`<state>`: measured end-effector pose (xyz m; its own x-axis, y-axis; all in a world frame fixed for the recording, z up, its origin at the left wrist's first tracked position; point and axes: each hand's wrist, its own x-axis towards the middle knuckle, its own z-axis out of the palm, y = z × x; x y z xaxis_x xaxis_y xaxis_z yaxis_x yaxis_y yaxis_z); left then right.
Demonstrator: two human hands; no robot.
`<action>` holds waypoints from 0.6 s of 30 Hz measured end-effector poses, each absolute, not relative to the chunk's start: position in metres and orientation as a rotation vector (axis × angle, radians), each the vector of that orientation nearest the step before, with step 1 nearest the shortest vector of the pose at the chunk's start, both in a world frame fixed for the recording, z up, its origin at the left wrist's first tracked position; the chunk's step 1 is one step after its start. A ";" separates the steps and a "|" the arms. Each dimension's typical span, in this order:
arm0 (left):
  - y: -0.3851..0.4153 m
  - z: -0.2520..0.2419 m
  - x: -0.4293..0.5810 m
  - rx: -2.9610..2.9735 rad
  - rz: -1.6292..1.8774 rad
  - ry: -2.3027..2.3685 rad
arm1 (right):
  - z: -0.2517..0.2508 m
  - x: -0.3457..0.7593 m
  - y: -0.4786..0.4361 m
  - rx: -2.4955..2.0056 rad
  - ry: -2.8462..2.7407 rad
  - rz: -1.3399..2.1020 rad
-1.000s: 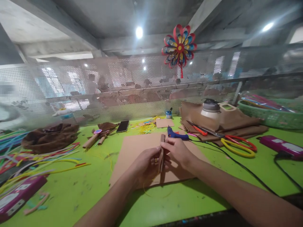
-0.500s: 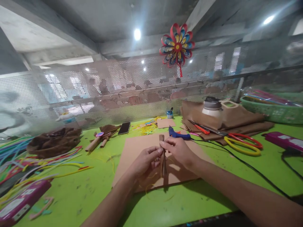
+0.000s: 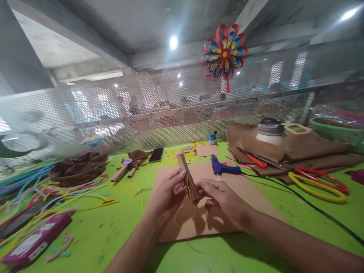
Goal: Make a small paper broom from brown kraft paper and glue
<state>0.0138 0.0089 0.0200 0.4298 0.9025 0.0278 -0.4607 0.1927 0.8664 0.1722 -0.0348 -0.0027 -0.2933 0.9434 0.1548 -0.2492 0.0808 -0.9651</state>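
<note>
Far left, coloured strips spilled across the green worktop, with a purple power strip in front and a crumpled brown bundle behind. Next along lay brown paper pieces, one topped by a purple disc, and a phone just beside them. Then to the heart of it: the left hand had the pleated brown piece pinched between thumb and fingers, tilted, up over the cardboard. Folding looked well along, gathered into a narrow bundle; yet a yellow thread trailed loose beneath, so the fastening seemed unfinished. And the right hand! Fingers half curled, right by the lower end, though whether they touched or gripped it I couldn't tell in that shadow. Beyond, the blue glue gun rested on its side, apart from both hands, then the scissors, brown sheets and, far right, a green basket
</note>
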 end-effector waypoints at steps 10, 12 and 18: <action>0.016 0.016 0.007 0.871 1.111 0.640 | -0.011 0.163 -0.050 -0.731 -1.257 1.905; 0.017 0.016 0.008 0.863 1.132 0.640 | -0.014 0.161 -0.051 -0.789 -1.288 1.878; 0.020 0.012 0.010 0.848 1.128 0.635 | -0.020 0.157 -0.051 -0.876 -1.472 1.747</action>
<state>0.0096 0.0199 0.0119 0.3167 0.9483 -0.0202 -0.5089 0.1878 0.8401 0.1573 -0.0508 -0.0201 -0.5414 0.8381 -0.0664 -0.0766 -0.1278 -0.9888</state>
